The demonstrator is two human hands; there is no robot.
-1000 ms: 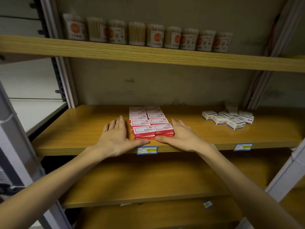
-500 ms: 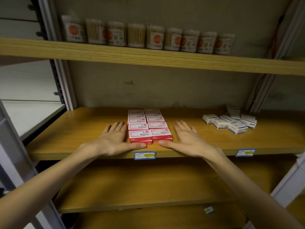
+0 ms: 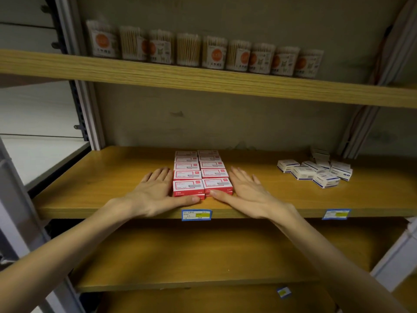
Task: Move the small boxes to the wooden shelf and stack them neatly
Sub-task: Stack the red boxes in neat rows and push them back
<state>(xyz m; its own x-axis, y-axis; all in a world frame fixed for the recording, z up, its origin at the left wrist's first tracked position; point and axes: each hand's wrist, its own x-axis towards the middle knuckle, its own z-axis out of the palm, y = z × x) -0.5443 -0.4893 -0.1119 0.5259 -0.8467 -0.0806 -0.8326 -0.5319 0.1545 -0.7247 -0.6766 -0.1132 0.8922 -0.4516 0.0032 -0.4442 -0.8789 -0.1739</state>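
Flat, straight-fingered left hand (image 3: 151,190) and right hand (image 3: 246,188) bracket the red boxes (image 3: 202,175) between them — squaring the stack on the shelf (image 3: 101,188), gripping nothing.

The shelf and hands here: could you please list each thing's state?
Red boxes: stacked in two neat columns.
Left hand: flat, against the stack's left side.
Right hand: flat, against its right side.
White boxes: scattered loosely.
Swab jars: upright, in a row.
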